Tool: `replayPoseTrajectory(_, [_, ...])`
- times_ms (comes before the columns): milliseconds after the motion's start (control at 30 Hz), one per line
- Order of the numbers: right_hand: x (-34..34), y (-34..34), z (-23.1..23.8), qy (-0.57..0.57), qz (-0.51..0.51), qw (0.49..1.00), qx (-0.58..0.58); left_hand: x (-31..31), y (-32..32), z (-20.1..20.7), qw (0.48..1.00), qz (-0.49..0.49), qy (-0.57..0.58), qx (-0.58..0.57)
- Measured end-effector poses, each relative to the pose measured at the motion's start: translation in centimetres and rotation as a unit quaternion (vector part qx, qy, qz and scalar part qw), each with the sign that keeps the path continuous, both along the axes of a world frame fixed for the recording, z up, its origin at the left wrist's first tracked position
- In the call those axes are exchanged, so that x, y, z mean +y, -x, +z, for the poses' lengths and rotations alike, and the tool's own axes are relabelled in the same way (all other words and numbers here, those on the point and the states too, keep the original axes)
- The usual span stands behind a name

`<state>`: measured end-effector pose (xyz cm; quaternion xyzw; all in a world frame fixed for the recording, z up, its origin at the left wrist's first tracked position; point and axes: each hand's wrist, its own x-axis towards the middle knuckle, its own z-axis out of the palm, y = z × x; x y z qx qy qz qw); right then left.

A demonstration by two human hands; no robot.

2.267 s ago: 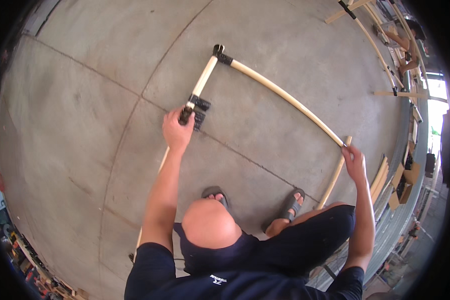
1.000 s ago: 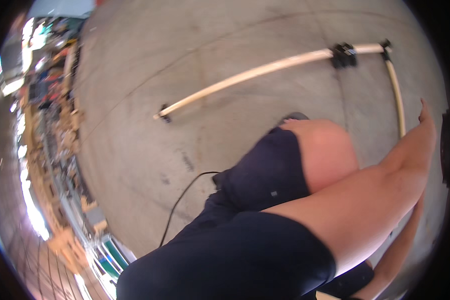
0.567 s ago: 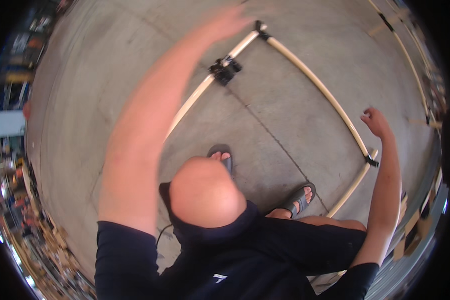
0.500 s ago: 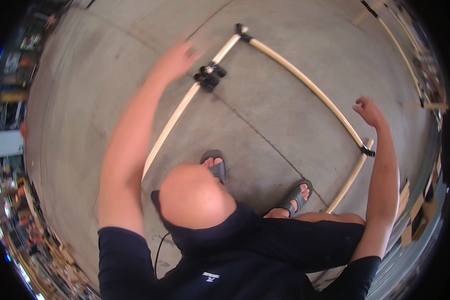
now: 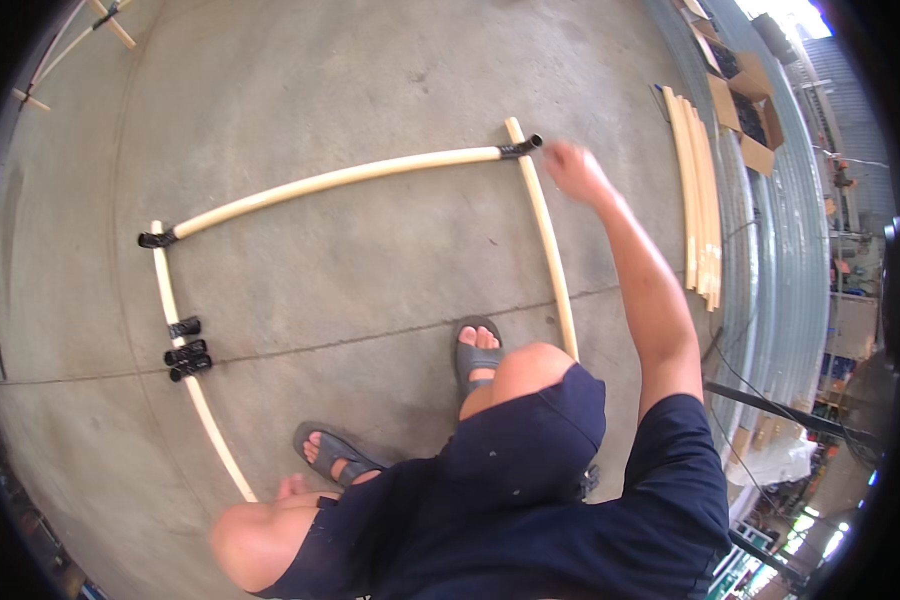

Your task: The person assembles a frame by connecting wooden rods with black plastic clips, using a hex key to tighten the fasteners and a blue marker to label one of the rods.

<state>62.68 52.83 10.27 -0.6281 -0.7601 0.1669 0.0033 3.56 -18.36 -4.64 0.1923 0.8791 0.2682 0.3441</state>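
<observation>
My right hand (image 5: 578, 172) is just beyond the black corner connector (image 5: 520, 148) on the right, a small gap away. Motion smears its fingers, so their grip is unclear. This connector joins a long cream pipe (image 5: 340, 178) to the right-hand pipe (image 5: 546, 235). Another black connector (image 5: 158, 239) links the long pipe's other end to the left-hand pipe (image 5: 216, 430). Several short black connectors (image 5: 186, 350) sit along that left pipe. By my left knee, a small part of my left hand (image 5: 291, 486) shows; my leg hides most of it.
Several loose cream pipes (image 5: 705, 220) lie on the floor at right, beside long grey corrugated sheets (image 5: 790, 250). Open cardboard boxes (image 5: 755, 145) with black parts rest there. At the far upper left stands another pipe assembly (image 5: 75, 45). My sandalled feet are inside the pipe outline.
The view has swung right, bringing the loose pipes and boxes into sight. My left hand has gone from near the short connectors to beside my knee. My right hand is still near the right corner.
</observation>
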Motion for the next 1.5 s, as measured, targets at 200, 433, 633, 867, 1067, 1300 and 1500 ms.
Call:
replayPoseTrajectory(200, [-13.5, -7.8, -7.0, 0.082, -0.209, 0.974, 0.013, 6.4, -2.1, 3.8, 1.0, 0.004, -0.003, 0.001])
replayPoseTrajectory(433, [-14.9, -6.9, -15.6, -0.032, -0.155, 0.983, 0.091, 6.7, -2.9, 5.4, 0.997, 0.07, 0.022, 0.016])
replayPoseTrajectory(633, [-14.6, -8.3, -14.5, -0.048, -0.145, 0.983, 0.097, 8.9, -5.7, 3.1, 0.996, 0.084, 0.004, -0.004])
replayPoseTrajectory(867, [-16.6, -7.9, -16.9, -0.103, -0.174, 0.978, 0.045, 8.6, -5.0, 1.2, 0.996, 0.085, -0.011, -0.022])
replayPoseTrajectory(1067, [-16.2, -2.7, -9.8, 0.035, -0.315, 0.947, 0.044, 7.8, -3.5, -0.1, 0.998, 0.053, -0.031, -0.023])
replayPoseTrajectory(1300, [-11.7, -0.4, -10.0, 0.019, -0.28, 0.96, 0.002, 5.1, -1.8, -1.1, 0.995, 0.052, -0.081, -0.032])
replayPoseTrajectory(1500, [-11.7, -3.4, -11.0, 0.017, -0.27, 0.962, -0.041, 5.1, -3.2, 0.1, 0.999, 0.02, -0.037, -0.027])
